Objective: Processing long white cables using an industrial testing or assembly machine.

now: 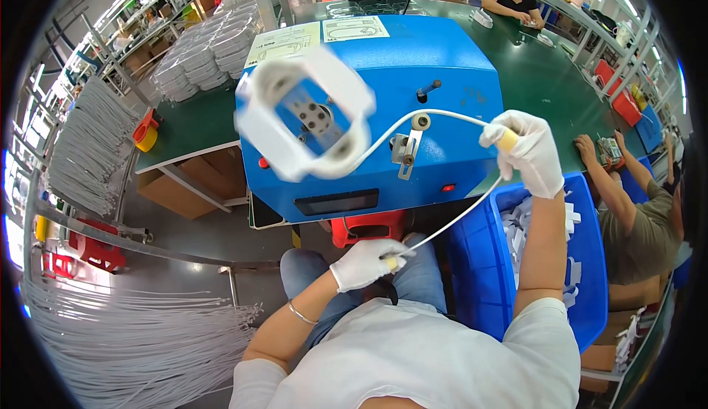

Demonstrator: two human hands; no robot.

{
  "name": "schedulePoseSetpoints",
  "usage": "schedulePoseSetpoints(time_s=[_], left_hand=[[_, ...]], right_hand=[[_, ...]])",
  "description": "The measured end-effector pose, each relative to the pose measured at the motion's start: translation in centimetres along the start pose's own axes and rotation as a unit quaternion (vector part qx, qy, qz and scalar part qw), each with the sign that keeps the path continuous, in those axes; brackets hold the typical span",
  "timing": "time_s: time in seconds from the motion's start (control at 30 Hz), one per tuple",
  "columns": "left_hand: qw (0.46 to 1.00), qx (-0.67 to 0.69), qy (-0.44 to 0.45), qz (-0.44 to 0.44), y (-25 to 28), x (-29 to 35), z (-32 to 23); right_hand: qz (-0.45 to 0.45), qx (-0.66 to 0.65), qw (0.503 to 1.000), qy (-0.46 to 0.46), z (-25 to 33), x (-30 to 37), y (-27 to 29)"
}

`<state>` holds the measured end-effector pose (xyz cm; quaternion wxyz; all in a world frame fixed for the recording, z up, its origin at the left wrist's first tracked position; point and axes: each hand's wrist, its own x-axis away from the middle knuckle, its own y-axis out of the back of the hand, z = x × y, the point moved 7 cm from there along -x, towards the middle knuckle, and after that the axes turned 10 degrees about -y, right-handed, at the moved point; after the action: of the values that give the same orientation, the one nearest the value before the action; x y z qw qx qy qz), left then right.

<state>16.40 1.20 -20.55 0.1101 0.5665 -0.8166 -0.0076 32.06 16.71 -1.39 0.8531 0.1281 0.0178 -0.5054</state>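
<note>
A thin white cable runs between my gloved hands. My right hand, at the machine's right side, is closed around it, with a pale yellow wrap on a finger. Lower down, above my lap, my left hand pinches the cable; its far end is hidden. From my right hand the cable passes over a small roller to a white, rounded four-sided winding frame. That frame is motion-blurred and sits on the front of a blue machine with a dark display.
A blue bin of white pieces stands beside my right arm. Bundles of white cables hang at the left. Stacked clear trays sit on the green table. A red stool is below the machine. Co-workers sit beyond and at right.
</note>
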Motion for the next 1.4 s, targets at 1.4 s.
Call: schedulePoseSetpoints(time_s=[1.4], left_hand=[[0.883, 0.137, -0.433, -0.119, 12.0, 9.4, -18.8]], right_hand=[[0.27, -0.199, 0.925, -0.18, -11.5, 9.3, -14.7]])
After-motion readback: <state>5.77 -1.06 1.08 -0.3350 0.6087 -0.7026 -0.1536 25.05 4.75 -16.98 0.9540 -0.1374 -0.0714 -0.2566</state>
